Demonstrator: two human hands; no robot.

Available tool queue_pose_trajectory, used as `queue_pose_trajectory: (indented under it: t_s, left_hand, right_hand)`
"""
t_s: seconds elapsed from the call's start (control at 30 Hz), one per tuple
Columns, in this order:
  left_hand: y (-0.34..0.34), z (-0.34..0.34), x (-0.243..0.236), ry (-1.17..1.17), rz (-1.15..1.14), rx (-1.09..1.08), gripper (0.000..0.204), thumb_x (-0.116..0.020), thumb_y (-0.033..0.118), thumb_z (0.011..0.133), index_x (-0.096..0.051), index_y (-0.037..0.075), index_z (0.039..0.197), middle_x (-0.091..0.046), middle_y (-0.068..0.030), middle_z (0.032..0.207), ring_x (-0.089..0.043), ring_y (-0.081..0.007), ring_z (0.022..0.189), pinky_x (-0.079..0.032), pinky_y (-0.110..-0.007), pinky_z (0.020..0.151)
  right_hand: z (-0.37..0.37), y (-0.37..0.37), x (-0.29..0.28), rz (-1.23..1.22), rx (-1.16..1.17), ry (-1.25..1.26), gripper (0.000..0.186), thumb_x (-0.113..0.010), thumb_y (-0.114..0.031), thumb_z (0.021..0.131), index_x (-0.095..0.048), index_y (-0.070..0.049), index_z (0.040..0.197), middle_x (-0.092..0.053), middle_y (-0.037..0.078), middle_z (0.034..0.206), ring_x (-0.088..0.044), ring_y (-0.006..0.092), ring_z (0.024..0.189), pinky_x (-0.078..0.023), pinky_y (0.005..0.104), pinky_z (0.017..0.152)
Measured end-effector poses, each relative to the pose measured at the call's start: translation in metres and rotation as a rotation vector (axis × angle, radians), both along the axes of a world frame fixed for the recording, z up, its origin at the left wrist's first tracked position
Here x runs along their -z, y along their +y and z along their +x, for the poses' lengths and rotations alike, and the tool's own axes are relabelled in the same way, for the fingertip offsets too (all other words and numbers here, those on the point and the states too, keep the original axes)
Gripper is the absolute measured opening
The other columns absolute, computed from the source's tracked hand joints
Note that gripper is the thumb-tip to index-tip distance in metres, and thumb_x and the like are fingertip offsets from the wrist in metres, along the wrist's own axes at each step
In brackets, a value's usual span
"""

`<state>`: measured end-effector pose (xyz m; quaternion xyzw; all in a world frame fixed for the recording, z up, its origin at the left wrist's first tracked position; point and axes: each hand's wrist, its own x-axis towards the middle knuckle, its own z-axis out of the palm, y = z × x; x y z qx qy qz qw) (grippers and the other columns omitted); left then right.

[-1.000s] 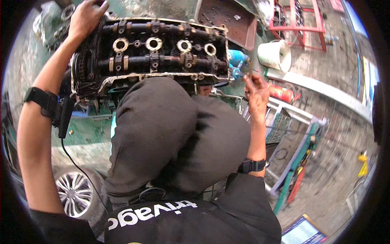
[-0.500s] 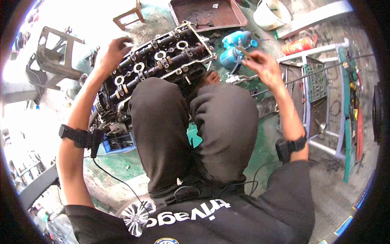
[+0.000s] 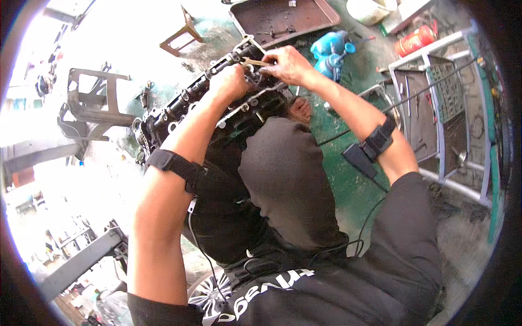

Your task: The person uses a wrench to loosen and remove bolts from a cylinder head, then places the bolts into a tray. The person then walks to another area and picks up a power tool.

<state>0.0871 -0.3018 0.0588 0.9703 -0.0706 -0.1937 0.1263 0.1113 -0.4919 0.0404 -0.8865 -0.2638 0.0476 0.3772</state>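
An engine cylinder head (image 3: 173,110) with dark camshafts lies slantwise before my knees. My right hand (image 3: 291,66) is over its far right end, fingers pinched round a slim brass-coloured tool (image 3: 254,62) that points left across the head. Whether this is a wrench I cannot make out. Close beside it, my left hand (image 3: 229,84) is closed low over the camshafts, knuckles up. Its fingertips are hidden, and so is whatever they grip.
Beyond the head stands a brown tray (image 3: 283,22) with small parts in it. Blue plastic bottles (image 3: 329,51) and a red fire extinguisher (image 3: 416,41) are to the right, near a metal tool rack (image 3: 484,163). Stools, one a grey plastic stool (image 3: 100,98), stand left and behind.
My right hand has swung left with the brass-coloured tool, from beside the blue bottles to the cylinder head. My left hand has moved right along the head and closed. The view has shifted.
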Motion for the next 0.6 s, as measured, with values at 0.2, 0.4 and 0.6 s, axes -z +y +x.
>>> queue_pose_trajectory:
  t_s: [0.2,0.4,0.6]
  left_hand:
    - [0.002,-0.016,0.019,-0.011,-0.230,-0.268,0.049,-0.081,0.040,0.067,-0.069,0.021,0.110,-0.070,-0.0117,0.096,-0.067,-0.0271,0.089,-0.052,-0.039,0.078]
    - [0.006,-0.032,0.041,-0.197,-0.320,-0.225,0.054,-0.082,0.039,0.063,-0.067,0.022,0.113,-0.066,-0.0104,0.097,-0.063,-0.0285,0.096,-0.048,-0.040,0.085]
    - [0.013,-0.034,0.048,-0.208,-0.354,-0.185,0.050,-0.078,0.019,0.063,-0.069,0.018,0.111,-0.065,-0.0141,0.100,-0.061,-0.0303,0.100,-0.046,-0.041,0.092]
  right_hand:
    - [0.004,0.004,-0.005,-0.019,-0.049,0.003,0.026,-0.069,-0.023,0.076,-0.069,-0.001,0.091,-0.066,0.022,0.081,-0.066,0.0339,0.077,-0.051,0.0400,0.071]
    - [-0.002,0.012,-0.014,0.012,-0.089,-0.024,0.029,-0.073,-0.026,0.075,-0.068,-0.001,0.089,-0.063,0.018,0.071,-0.061,0.0300,0.063,-0.047,0.0360,0.062]
    - [-0.001,0.023,-0.026,-0.223,-0.121,-0.088,0.027,-0.068,-0.024,0.077,-0.069,-0.002,0.093,-0.066,0.022,0.079,-0.067,0.0342,0.077,-0.052,0.0415,0.073]
